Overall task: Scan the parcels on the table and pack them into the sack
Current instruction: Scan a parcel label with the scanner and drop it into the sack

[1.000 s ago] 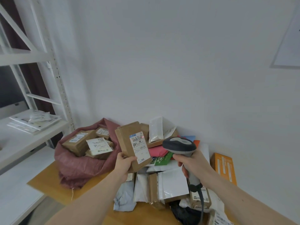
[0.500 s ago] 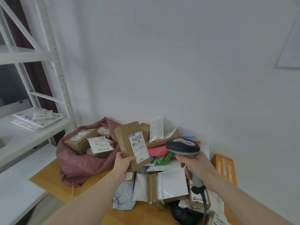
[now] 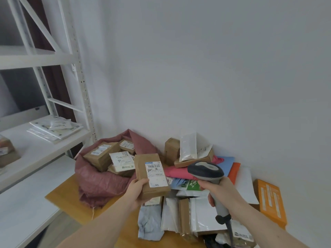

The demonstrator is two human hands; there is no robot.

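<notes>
My left hand (image 3: pixel 138 190) grips the lower end of a flat brown cardboard parcel (image 3: pixel 141 167) and holds it upright above the table, its white barcode label facing me. My right hand (image 3: pixel 221 191) grips the handle of a grey barcode scanner (image 3: pixel 206 171), whose head sits just right of the parcel, apart from it. The dark red sack (image 3: pixel 100 181) lies open on the left of the wooden table (image 3: pixel 69 199), with several labelled brown boxes inside. A heap of parcels (image 3: pixel 200 213) in bags and boxes covers the table under both hands.
A white metal shelf rack (image 3: pixel 41 147) stands at the left with flat white mailers (image 3: pixel 53 127) on it. An orange box (image 3: pixel 271 203) lies at the table's right edge by the wall. The scanner's cable runs down past my right wrist.
The parcel has been tipped more upright in my left hand. The scanner has shifted slightly right and down, staying beside the label. The view has panned left.
</notes>
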